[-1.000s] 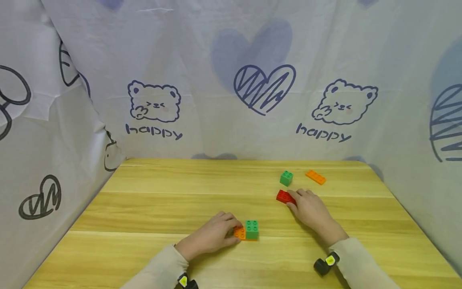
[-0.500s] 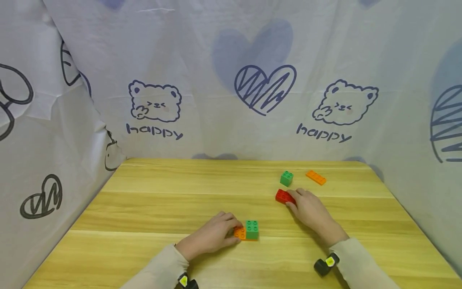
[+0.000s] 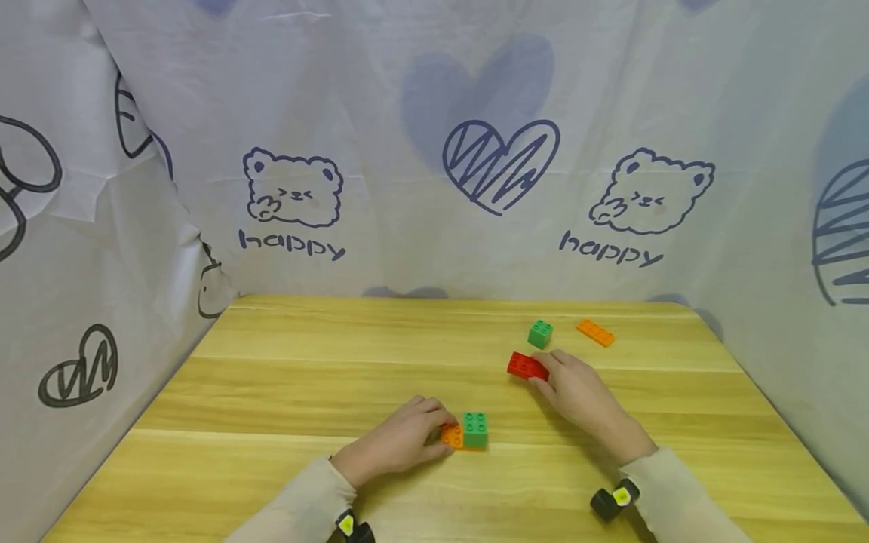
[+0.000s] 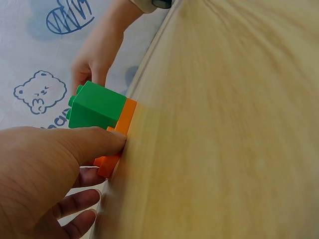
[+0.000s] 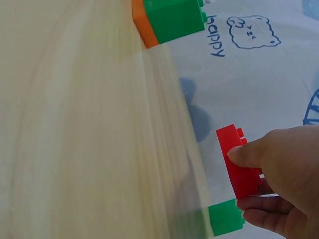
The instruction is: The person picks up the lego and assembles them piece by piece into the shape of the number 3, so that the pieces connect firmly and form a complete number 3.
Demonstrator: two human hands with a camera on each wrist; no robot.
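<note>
We hold the red brick (image 3: pixel 526 366) pinched in our right hand (image 3: pixel 577 392), thumb on one long side and fingers on the other, lifted just clear of the table (image 3: pixel 285 392) as far as we can judge. Only the near end of the brick sits in the pinch; most of its length sticks out to the left of the fingertips. Held by the end like this, it could twist or slip free. Our knuckles are also close to the loose green block (image 3: pixel 539 333) behind them, so a careless swing could knock it toward the flat orange brick (image 3: pixel 594 332). Our left hand (image 3: pixel 400 441) grips the orange plate (image 3: pixel 451 436) by its left end, pressed to the table near the front edge, with the green cube (image 3: pixel 474 430) stacked on its right part, beyond the fingers. If that grip eases, the stack could skid
</note>
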